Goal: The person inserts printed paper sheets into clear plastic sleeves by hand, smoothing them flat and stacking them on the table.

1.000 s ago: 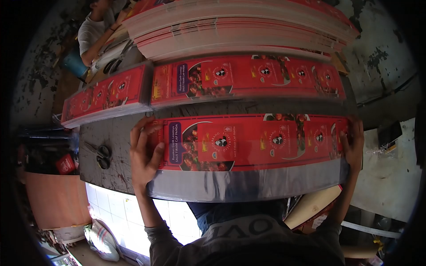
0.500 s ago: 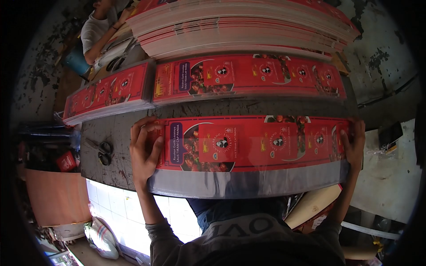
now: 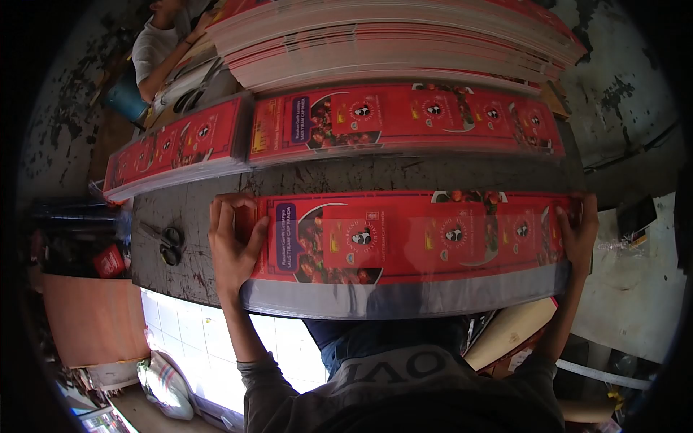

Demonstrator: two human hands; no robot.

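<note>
My left hand (image 3: 238, 242) covers part of the strip (image 3: 411, 242), tall stack (image 3: 382, 54) gets chopped off up top, small print (image 3: 383, 237) too tiny to read.

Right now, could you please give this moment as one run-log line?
left hand: on red strip, left end; right hand: on its right end; clear plastic: along near edge; scissors: on table

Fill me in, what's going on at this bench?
A person has the left hand and right hand at opposite ends of a long red printed strip, with clear plastic along its near side. Beyond it lie two stacks of similar prints, a shorter one and a longer one, with a taller pile behind. Black-handled scissors lie left of the left hand. Another person is at upper left.
</note>
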